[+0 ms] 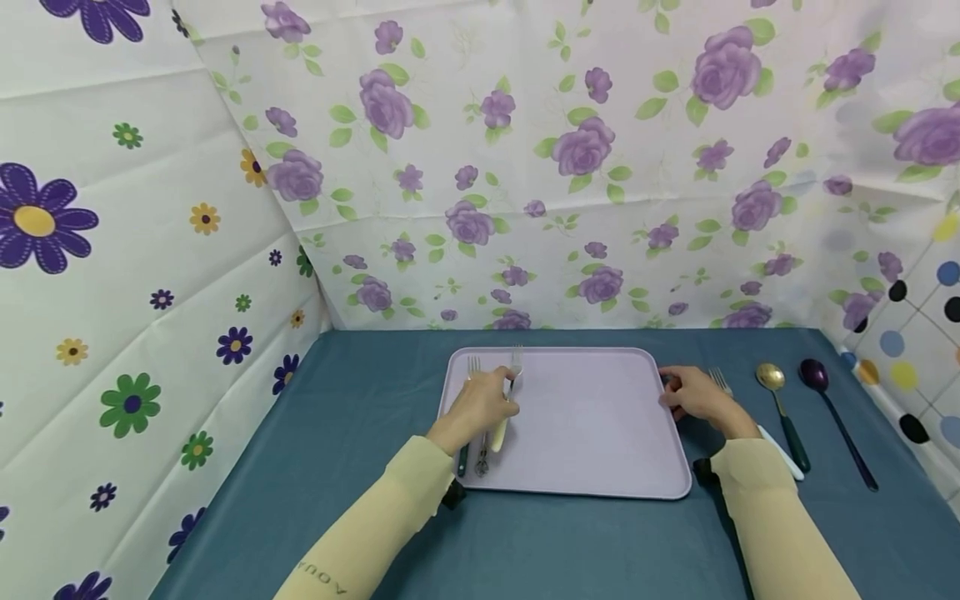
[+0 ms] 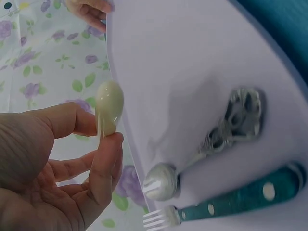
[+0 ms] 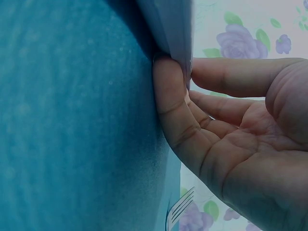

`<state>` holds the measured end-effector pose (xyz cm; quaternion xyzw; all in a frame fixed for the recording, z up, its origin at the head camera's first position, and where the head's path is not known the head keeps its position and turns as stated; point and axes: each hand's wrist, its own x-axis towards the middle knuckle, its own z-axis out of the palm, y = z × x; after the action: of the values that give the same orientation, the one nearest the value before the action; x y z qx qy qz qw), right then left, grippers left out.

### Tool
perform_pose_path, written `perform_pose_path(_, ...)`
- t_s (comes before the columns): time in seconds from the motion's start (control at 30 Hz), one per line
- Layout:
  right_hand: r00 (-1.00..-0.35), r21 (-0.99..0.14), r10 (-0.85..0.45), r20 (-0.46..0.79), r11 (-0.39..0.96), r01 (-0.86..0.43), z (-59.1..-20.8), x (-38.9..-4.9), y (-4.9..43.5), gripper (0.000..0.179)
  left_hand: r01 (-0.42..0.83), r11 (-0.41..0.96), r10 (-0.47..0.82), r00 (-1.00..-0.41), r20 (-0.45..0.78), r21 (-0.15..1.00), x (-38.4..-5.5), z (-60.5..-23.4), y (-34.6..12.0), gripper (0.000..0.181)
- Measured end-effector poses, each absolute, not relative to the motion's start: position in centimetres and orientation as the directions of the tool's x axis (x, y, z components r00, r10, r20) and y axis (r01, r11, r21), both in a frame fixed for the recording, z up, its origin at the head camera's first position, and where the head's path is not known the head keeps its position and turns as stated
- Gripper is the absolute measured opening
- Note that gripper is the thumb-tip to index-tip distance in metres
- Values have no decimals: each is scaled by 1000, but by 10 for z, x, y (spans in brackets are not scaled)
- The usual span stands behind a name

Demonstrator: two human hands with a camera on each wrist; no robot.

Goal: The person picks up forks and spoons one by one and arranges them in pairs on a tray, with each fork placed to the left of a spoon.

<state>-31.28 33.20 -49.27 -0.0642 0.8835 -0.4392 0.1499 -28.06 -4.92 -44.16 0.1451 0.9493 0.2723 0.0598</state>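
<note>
My left hand (image 1: 480, 404) pinches a fork with a cream handle (image 1: 498, 435) between thumb and fingers, over the left part of a pale lilac tray (image 1: 592, 425). In the left wrist view the cream handle (image 2: 110, 101) points toward the camera. On the tray beside that hand lie a silver spoon with an ornate handle (image 2: 236, 120) and a green-handled fork (image 2: 240, 197). At the tray's right edge, my right hand (image 1: 697, 396) grips the rim. The right wrist view shows its thumb and fingers (image 3: 171, 86) on either side of the tray edge.
Right of the tray, a white-handled fork (image 1: 783, 454) lies partly under the right arm. Further right are a gold spoon with a green handle (image 1: 770, 377) and a dark purple spoon (image 1: 813, 375). Flowered sheets (image 1: 525, 167) stand behind the blue-green tablecloth (image 1: 360, 417).
</note>
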Motion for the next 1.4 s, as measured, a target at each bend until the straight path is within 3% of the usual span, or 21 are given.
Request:
perform_pose_path(0.87,-948,-802,-247,-202,597,16,-495,-313,333,64,244,837,322,-943,-82,490,-272,-460,-19,50)
perform_pose_path(1.1,-946,-802,-246,-210,597,22,-494,-313,333,64,207,838,313,-940,-133,505,-272,-462,-15,13)
perform_pose_path(1.4,-946,-798,-247,-212,603,22,-491,-311,331,64,168,830,304,-936,-178,532,-275,-462,-12,15)
